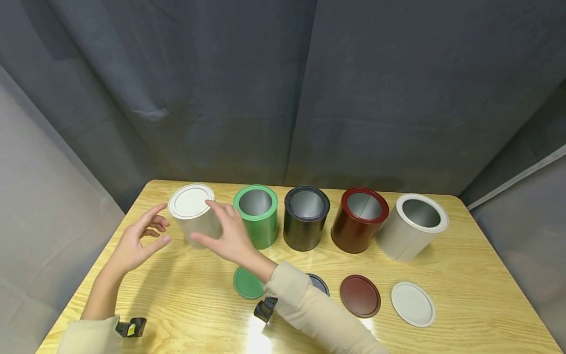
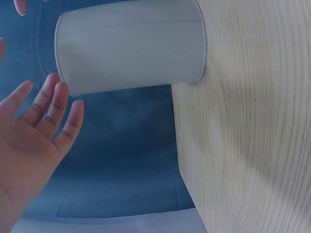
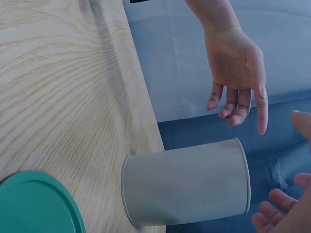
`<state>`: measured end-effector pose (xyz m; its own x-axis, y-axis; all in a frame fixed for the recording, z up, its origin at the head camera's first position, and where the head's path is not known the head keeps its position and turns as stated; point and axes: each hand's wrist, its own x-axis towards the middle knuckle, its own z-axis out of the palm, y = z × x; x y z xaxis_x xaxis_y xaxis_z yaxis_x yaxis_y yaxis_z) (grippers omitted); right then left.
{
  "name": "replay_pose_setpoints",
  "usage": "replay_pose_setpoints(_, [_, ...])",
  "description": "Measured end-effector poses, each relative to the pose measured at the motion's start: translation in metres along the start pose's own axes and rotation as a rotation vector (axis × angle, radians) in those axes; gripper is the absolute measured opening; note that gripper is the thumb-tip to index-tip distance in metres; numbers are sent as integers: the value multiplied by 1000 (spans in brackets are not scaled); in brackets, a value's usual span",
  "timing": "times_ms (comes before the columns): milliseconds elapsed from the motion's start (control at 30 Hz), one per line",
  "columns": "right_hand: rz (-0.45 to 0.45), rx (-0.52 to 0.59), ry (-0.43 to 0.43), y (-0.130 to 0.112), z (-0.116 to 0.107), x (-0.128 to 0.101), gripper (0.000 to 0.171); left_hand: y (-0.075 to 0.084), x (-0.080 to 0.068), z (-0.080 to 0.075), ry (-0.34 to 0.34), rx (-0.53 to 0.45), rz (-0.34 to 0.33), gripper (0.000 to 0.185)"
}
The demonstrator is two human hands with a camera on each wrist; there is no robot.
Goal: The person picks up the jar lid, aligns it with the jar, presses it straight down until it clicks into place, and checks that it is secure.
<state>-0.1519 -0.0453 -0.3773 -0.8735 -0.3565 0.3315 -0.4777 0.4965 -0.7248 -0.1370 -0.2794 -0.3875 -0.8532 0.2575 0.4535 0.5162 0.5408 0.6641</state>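
Grey can (image 1: 194,216), white lid seated, stands upright at the far-left end of the can row on the worktop (image 1: 185,305), just left of the green can (image 1: 258,215). Left hand (image 1: 137,243) spread wide just left of the grey can, right hand (image 1: 227,236) spread wide on its other side; neither grips it, and contact cannot be told. Beyond the green can stand open black (image 1: 306,216), red (image 1: 359,219) and white (image 1: 413,226) cans; green lid (image 1: 246,284) lies flat nearer the person.
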Motion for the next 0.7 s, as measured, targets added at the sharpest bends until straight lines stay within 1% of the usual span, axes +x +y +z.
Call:
replay_pose_setpoints(167, [2,-24,-24,-1,-5,-4,74,1,-2,4,3,-35,27,68])
replay_pose_setpoints(267, [-9,-29,-31,-1,-9,-8,75,3,-3,8,-15,-47,48,68])
replay_pose_setpoints(433, [-34,-25,-44,0,-16,-15,76,8,-5,12,-54,-32,68,68])
replay_pose_setpoints(700, [-72,-17,-63,4,-27,-23,75,9,-8,17,-73,14,87,69])
